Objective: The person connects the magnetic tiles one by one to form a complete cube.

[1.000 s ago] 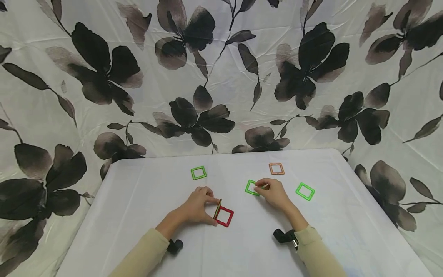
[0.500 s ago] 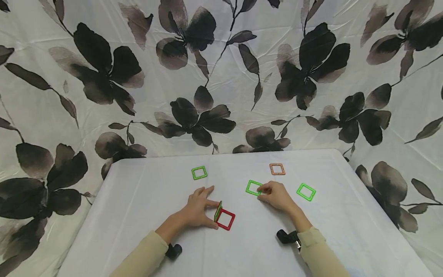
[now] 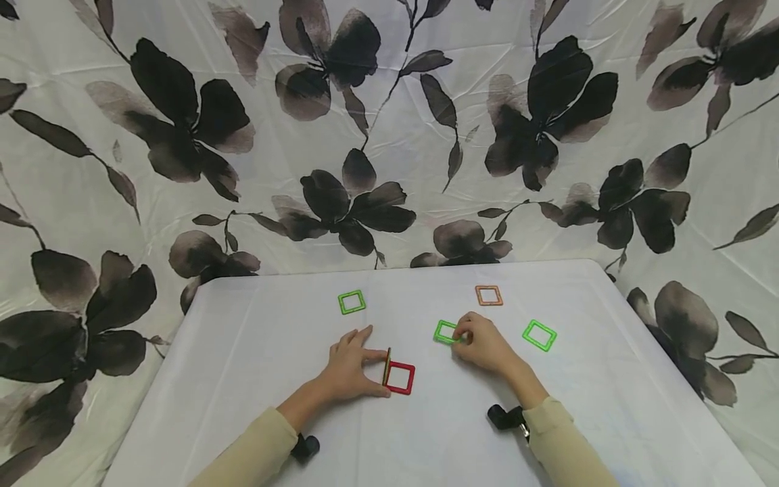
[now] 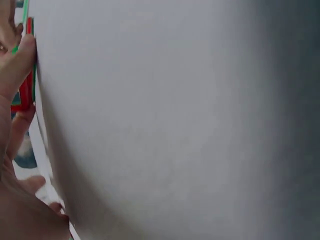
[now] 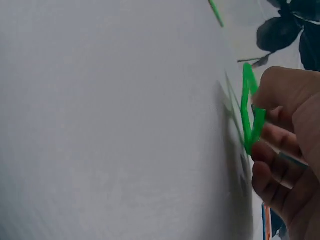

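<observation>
My left hand (image 3: 347, 370) holds a green square frame tile (image 3: 387, 367) upright between thumb and forefinger, its other fingers spread. That tile stands along the left edge of a red square frame tile (image 3: 412, 380), which lies flat. In the left wrist view the red tile (image 4: 23, 95) appears only at the far left edge, partly behind the fingers. My right hand (image 3: 481, 341) pinches another green square tile (image 3: 437, 330) by its right side. The right wrist view shows this green tile (image 5: 245, 107) tilted, lifted off the cloth, with its shadow beneath.
A green square tile (image 3: 341, 304) lies at the back left of the white table (image 3: 292, 304). An orange square tile (image 3: 488, 287) lies at the back right, and one more green tile (image 3: 535, 344) rests right of my right hand. A floral cloth (image 3: 450, 196) hangs behind.
The green tile in my right hand has tipped up from the table. The red tile and upright green tile have turned slightly and shifted a little right, with my left hand still on them.
</observation>
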`<state>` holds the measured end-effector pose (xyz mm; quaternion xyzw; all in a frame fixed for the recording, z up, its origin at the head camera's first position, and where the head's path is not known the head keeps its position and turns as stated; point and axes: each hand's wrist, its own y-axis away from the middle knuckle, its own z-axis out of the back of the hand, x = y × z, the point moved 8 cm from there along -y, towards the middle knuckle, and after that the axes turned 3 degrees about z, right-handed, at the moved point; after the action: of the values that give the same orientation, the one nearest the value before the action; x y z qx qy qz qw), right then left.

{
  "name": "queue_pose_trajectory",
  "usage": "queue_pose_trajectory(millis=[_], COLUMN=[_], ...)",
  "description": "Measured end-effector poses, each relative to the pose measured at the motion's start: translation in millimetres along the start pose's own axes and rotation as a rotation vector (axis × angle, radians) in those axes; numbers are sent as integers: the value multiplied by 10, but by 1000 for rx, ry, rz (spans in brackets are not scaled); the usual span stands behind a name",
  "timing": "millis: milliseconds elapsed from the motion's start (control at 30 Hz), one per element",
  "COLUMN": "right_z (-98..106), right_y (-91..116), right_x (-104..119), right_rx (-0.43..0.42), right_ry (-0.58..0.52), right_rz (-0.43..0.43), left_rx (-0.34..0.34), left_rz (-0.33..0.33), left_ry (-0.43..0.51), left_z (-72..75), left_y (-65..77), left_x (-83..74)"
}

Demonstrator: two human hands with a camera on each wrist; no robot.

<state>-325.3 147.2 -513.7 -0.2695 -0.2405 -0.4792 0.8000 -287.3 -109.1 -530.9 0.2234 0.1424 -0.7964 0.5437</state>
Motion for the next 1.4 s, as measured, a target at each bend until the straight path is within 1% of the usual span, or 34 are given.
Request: queue_pose_trajectory(millis=[100, 233, 367, 467, 567, 700, 833, 933, 1233, 1400], right_z=[24, 12, -32, -47, -68, -44, -10, -33, -113, -171], right_y=[37, 67, 69, 70, 71, 96, 122, 116, 83, 59], right_x=[37, 85, 137, 159, 204, 396, 624, 712, 834, 873], right_rx=[-36, -68, -105, -143, -161, -159, -134, -111, -84, -66], right_ry=[-106, -245, -314, -351, -401, -456, -500, -514, -554, -552], right_rz=[-6, -13, 1, -8, -14, 1, 30, 45, 65, 71], left_rx=[-21, -31, -29, -26, -21, -2, 10, 4, -18, -20], left_rz=[28, 56, 72, 76, 80, 94, 104, 105, 93, 87], left_ry=[9, 13, 1, 0, -2, -12, -12, -3, 0, 1], left_z=[-3, -11, -5, 11, 29, 33, 20, 16, 2, 12], left_y=[22, 27, 35, 30, 25, 20, 20, 25, 31, 42], left_x=[-4, -4, -1, -11, -28, -39, -37, -34, -21, -29])
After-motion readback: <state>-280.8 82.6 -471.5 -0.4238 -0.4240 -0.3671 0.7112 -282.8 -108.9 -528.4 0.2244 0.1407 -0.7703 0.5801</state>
